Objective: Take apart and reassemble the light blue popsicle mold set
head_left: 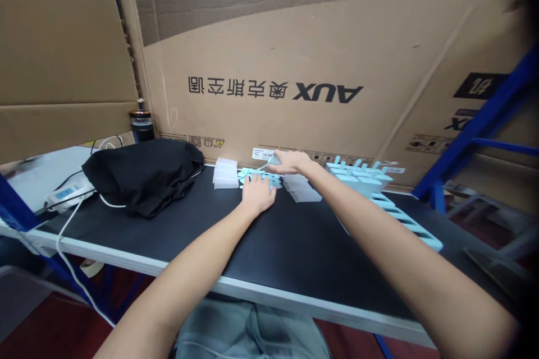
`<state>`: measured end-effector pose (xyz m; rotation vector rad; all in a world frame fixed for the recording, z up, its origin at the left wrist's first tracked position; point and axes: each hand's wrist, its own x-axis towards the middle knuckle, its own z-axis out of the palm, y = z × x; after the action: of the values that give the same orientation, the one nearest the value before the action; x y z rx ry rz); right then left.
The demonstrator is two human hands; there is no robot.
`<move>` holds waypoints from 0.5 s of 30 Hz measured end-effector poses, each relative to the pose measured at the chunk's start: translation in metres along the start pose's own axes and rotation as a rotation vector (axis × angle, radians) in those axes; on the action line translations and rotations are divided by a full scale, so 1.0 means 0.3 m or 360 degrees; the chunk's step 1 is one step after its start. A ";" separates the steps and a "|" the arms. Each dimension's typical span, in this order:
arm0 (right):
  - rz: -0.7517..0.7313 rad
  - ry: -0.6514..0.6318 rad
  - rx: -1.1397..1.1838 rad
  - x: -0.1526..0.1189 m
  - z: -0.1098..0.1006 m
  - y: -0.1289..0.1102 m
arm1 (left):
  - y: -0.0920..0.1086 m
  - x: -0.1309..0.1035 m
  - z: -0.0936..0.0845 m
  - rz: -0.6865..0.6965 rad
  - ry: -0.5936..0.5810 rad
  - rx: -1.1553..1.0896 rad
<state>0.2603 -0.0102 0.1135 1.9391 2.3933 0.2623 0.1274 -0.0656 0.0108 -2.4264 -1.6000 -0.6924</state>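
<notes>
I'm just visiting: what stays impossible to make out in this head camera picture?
All in the head view:
Some pale blue pieces: the left hand covers them.
What exactly the right hand touches: too small, partly behind its own fingers.
Anything under the black cloth: the cloth covers it.
Part of the pale blue rack: hidden by the right forearm.
Far right edge: dark and blurred.

blue sticks partly under left hand; slotted rack partly behind right forearm; cardboard's fine print unreadable (too small)
</notes>
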 end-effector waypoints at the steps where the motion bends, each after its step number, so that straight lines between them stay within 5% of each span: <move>1: -0.0007 0.0031 -0.0032 0.010 -0.002 -0.009 | 0.005 -0.001 -0.005 0.0019 0.0018 -0.0008; 9: -0.0098 0.0041 -0.0070 0.037 -0.028 -0.025 | 0.020 -0.002 -0.002 0.0170 -0.0015 -0.0018; 15: -0.0226 0.0054 0.0018 0.042 -0.016 0.122 | 0.018 -0.005 -0.001 0.0191 0.0028 -0.0008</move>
<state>0.2923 0.0090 0.1251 1.7722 2.5443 0.2769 0.1315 -0.0692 0.0112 -2.4881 -1.4340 -0.6961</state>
